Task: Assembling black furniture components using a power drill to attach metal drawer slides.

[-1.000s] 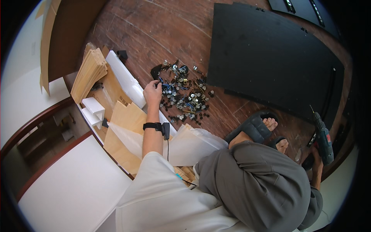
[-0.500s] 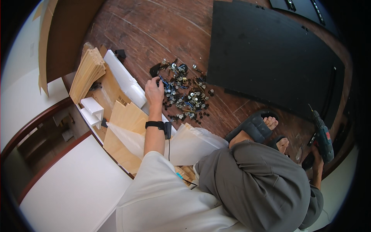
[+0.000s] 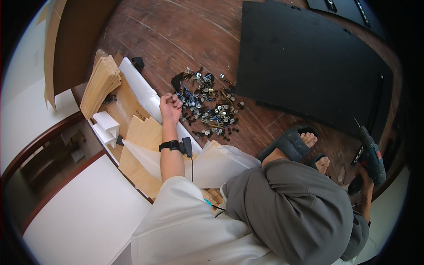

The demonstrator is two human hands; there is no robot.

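My left hand (image 3: pixel 170 108) is turned palm up beside the left edge of a spread pile of screws and small fittings (image 3: pixel 212 104). Its fingers are curled in, and whatever they may hold is too small to make out. In the pile lie black, silvery, brassy and blue pieces, with a black bit of plastic (image 3: pixel 177 81) at its upper left. At the far right my right hand (image 3: pixel 366 179) grips the handle of a dark green power drill (image 3: pixel 372 154). A thin bit sticks out of the drill, pointing away from me.
A large black panel (image 3: pixel 309 66) lies on the wooden floor (image 3: pixel 168 35), with another black panel (image 3: pixel 353 13) beyond. To the left an opened carton holds wooden slats (image 3: pixel 100 84), white foam (image 3: pixel 139 84) and plastic sheeting (image 3: pixel 221 168). My sandalled feet (image 3: pixel 291 145) are near the black panel.
My left hand has drawn back a little from the pile and rolled over from back up to palm up, fingers curled. The drill in my right hand has shifted slightly right.
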